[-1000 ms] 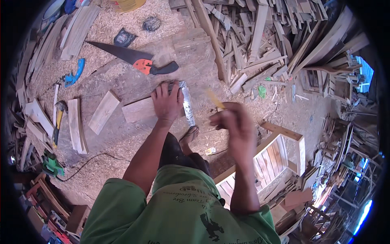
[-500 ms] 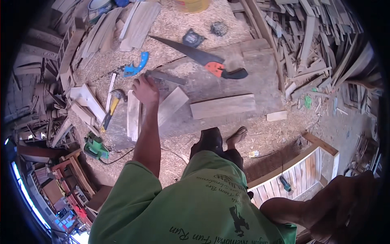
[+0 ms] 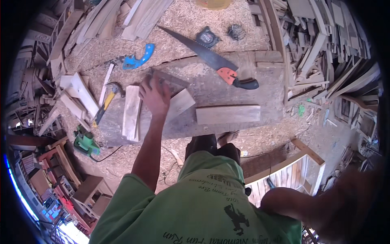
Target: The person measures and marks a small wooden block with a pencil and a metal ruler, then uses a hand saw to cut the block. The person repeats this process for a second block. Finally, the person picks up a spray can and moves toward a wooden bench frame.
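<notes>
In the upper middle of the frame there is one orange-handled saw (image 3: pixel 211 59), one blue-handled tool (image 3: pixel 131 62), one tape measure (image 3: pixel 207 37), one wire tangle (image 3: pixel 235 31) and, at the upper edge, one yellow container (image 3: pixel 213 4). At left there are one hammer (image 3: pixel 109 100) and one green power tool (image 3: pixel 84 141). Around the centre I count one flat grey strip (image 3: pixel 173 77) and at least three boards (image 3: pixel 228 114).

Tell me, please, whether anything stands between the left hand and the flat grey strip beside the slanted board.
Nothing visible does: the left hand overlaps the left end of the flat grey strip in this view, though I cannot tell whether they touch.
</notes>
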`<state>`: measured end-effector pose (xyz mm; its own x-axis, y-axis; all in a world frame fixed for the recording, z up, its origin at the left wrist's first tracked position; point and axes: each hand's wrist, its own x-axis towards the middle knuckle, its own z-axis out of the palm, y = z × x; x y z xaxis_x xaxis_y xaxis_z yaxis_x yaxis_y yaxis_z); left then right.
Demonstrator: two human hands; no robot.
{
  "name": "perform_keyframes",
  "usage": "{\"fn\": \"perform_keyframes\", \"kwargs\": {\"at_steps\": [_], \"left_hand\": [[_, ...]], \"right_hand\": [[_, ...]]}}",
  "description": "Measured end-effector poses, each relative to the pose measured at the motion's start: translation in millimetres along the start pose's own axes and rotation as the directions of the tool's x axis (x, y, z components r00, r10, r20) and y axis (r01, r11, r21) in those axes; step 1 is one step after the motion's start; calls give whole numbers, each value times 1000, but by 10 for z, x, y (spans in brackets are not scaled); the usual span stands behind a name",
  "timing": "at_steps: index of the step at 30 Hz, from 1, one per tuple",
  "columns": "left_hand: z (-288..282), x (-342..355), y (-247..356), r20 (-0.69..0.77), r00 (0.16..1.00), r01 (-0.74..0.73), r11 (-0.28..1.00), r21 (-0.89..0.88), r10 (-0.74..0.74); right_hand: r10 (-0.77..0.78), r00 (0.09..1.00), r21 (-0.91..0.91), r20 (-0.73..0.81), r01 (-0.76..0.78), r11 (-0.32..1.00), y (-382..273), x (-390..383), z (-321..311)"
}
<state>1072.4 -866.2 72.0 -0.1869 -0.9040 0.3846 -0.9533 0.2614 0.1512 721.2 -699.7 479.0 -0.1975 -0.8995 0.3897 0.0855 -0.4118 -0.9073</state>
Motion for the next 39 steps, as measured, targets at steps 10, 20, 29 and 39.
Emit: {"fn": "perform_keyframes", "kwargs": {"at_steps": [10,20,29,39], "left_hand": [[-114,-1335,1785,358,714,-391,766,-510,602],[465,-1261,2374,359,827,-398,901,-169,433],[884,-261,3525,185,881,-411,898,-155,435],[842,-100,3764,172,884,-399,894,-205,434]], "right_hand": [[290,951,-994,104,91,59,3786,-1141,-591],[359,893,-908,272,114,404,2878,-1187,-1145],[444,808,-281,-387,-562,778,797,-1704,-2210],[740,514,584,-433,-465,665,129,-2662,-3087]]}}
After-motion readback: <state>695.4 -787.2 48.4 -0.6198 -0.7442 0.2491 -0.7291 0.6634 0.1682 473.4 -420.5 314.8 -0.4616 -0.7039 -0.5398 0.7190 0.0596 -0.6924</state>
